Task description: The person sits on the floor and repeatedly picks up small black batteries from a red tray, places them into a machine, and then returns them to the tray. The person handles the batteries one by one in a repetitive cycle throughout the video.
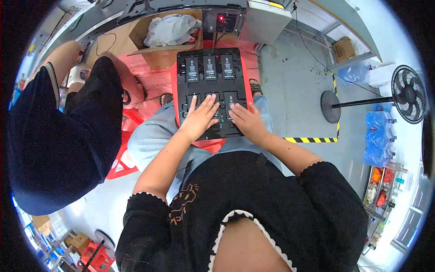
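A black tray [209, 87] with moulded slots lies over my lap, on a red piece [248, 88] whose edges show at both sides. Three flat black rectangular packs with white print stand in its far row: a left one [192, 69], a middle one [210, 68] and a right one [227, 67]. My left hand [198, 119] rests, fingers stretched out, on the near row's left and middle part. Flat too, my right hand [247, 120] touches the near right pack [231, 98] with its fingertips. What lies under both palms is hidden.
Close on my left sits another person in dark clothes [59, 140]. Ahead are a cardboard box [158, 59] with plastic bags, a small device [222, 20] with a red light, and a pale cabinet [265, 25]. A black fan [408, 94] stands at the right.
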{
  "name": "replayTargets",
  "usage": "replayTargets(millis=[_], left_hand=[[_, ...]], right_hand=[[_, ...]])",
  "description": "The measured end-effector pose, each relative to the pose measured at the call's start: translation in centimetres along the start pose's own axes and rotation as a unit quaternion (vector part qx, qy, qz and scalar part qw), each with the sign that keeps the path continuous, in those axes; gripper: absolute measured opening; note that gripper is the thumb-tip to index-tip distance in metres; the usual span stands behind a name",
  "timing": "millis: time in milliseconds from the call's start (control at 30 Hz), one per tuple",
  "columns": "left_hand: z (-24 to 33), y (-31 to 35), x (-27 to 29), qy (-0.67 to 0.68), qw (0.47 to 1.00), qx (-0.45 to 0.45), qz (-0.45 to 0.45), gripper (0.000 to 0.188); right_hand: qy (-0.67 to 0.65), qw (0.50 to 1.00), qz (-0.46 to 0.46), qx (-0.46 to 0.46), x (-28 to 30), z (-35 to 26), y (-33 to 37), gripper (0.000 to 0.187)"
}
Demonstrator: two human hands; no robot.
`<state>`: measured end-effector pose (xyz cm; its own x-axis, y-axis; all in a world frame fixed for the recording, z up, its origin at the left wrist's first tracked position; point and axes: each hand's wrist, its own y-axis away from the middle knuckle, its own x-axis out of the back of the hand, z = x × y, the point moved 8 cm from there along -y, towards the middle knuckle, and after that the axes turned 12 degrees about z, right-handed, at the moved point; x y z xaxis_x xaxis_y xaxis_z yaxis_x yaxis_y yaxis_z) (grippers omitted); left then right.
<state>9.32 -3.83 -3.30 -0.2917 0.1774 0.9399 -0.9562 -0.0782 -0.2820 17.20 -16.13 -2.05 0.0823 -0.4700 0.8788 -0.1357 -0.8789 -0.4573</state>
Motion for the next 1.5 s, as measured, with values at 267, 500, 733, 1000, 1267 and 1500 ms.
replayTargets(millis=[267,500,733,1000,1267,1500], left_hand=[[0.9,1.6,1.4,-0.025,0.998,0.035,-0.047,0.051],[-0.1,0.3,3.3,0.096,0.982,0.154,0.048,0.056],[-8.0,-0.2,9.0,0.677,0.523,0.441,0.272,0.072],[-9.6,5.1,12.9,0.538,0.636,0.479,0.275,0.03],[-11.6,8.8,2.8,0.37,0.727,0.542,0.202,0.03],[-10.6,5.3,1.3,0.266,0.804,0.469,0.25,0.036]], right_hand=[[-0.025,0.976,0.211,-0.038,7.8,3.6,-10.1,0.031],[0.172,0.96,0.221,-0.025,17.5,13.7,-23.3,0.061],[0.029,0.994,0.066,0.083,12.6,-3.2,-19.4,0.042],[-0.312,0.935,0.151,0.081,10.3,-9.2,-14.0,0.03],[-0.085,0.986,0.064,-0.126,0.3,0.4,-7.2,0.042],[-0.043,0.988,0.061,-0.133,-1.8,3.4,-5.5,0.047]])
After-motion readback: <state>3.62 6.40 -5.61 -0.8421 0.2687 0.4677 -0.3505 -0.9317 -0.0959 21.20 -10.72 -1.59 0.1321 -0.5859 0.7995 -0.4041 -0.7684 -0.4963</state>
